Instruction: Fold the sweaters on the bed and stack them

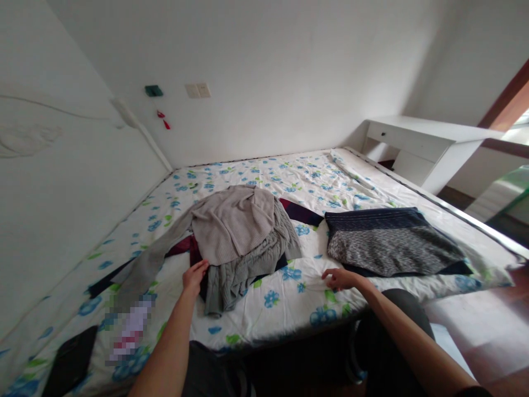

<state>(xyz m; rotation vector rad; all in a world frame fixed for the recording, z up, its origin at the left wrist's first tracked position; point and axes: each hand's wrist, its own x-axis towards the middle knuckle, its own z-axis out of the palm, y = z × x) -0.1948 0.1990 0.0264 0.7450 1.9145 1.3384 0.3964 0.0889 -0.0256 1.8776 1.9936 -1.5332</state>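
A pile of clothes lies on the bed: a beige knit sweater (233,223) on top, a grey cable-knit sweater (243,267) under it, dark garments beneath. My left hand (194,275) reaches to the pile's near edge, fingers together, touching the dark cloth by the grey sweater; whether it grips anything is hidden. My right hand (339,278) rests on the floral sheet (285,300), fingers loosely curled, just in front of a folded navy and speckled grey sweater (388,242). It holds nothing I can see.
The bed fills the corner against white walls. A dark flat item (70,361) and a blurred-out patch (130,331) lie at the near left. A white desk (417,143) stands beyond the bed's right side. My dark-trousered knees are at the bed's near edge.
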